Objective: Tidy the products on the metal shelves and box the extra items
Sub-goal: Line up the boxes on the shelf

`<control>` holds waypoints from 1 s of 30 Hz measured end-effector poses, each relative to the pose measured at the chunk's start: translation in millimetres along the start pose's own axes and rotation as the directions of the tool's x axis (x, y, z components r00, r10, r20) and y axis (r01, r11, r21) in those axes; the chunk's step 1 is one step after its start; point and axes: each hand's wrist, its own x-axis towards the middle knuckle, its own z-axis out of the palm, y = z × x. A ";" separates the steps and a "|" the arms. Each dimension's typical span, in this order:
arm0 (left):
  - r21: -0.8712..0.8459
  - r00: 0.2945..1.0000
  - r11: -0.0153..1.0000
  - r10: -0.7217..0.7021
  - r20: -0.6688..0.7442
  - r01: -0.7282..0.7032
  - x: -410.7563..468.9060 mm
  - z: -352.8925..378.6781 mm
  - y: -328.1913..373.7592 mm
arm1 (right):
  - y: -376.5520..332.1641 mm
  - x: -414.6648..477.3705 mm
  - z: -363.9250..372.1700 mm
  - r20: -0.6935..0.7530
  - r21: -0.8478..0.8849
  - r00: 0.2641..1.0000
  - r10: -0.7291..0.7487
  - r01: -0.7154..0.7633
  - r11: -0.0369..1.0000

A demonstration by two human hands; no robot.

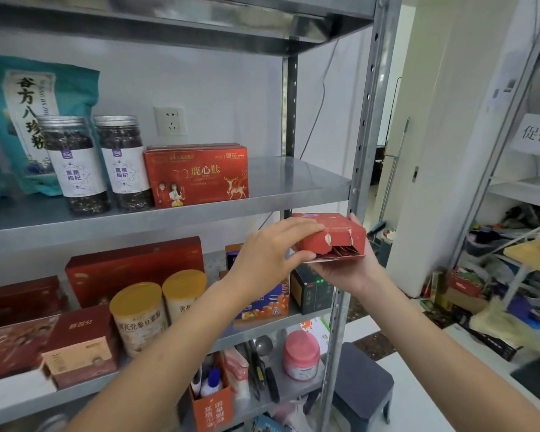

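A small red carton [331, 233] with a torn, open end flap and red sachets showing inside is held in front of the metal shelf unit [296, 185]. My right hand [345, 274] cradles it from beneath, fingers curled round its far side. My left hand [270, 254] lies over its left end, fingers on top and thumb under the flap. On the middle shelf stand a matching red deer-print box [197, 176], two jars of dark berries [75, 163] and a teal pouch [28, 120].
The lower shelf holds red boxes [131, 269], two gold-lidded tins [139, 316], an orange-print box [262, 304] and a dark box [312, 291]. Below are a pink jar [301, 353] and an orange carton [212, 406]. A grey stool [362, 381] and another cluttered rack [518, 244] stand at right.
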 end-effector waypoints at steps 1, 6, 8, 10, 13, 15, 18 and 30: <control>0.057 0.998 0.997 0.057 -0.020 -0.056 -1.2 0.3 0.8 | 1.0 -1.5 1.3 -0.002 0.022 1.000 0.006 -0.006 1.000; 0.336 0.950 0.904 0.304 -0.067 -0.265 -1.1 -0.3 -2.9 | 2.7 -0.9 2.8 -0.049 -0.081 0.999 0.008 -0.012 0.997; 0.392 0.952 0.881 0.305 -0.037 -0.267 0.3 -1.7 -3.7 | 3.8 -2.0 3.5 -0.063 -0.099 0.998 0.009 -0.015 0.995; 0.414 0.957 0.874 0.290 -0.027 -0.253 0.8 -1.5 -2.7 | 4.1 -3.6 4.0 -0.069 -0.098 0.998 0.000 -0.007 0.995; 0.498 0.931 0.812 0.363 -0.026 -0.303 1.7 2.0 -2.6 | 4.3 -5.9 6.2 -0.073 -0.098 0.997 -0.007 0.000 0.995; 0.544 0.902 0.762 0.431 -0.023 -0.350 2.6 3.3 -3.7 | 3.3 -7.3 7.5 -0.069 -0.075 0.998 0.007 -0.012 0.997; 0.559 0.873 0.736 0.485 -0.044 -0.381 5.1 2.8 -3.8 | 2.2 -8.6 8.7 -0.067 -0.080 0.997 0.028 -0.033 0.996; 0.483 0.868 0.765 0.496 -0.019 -0.427 18.4 0.5 -5.2 | 5.0 -3.7 7.6 -0.072 -0.086 0.996 0.060 -0.066 0.994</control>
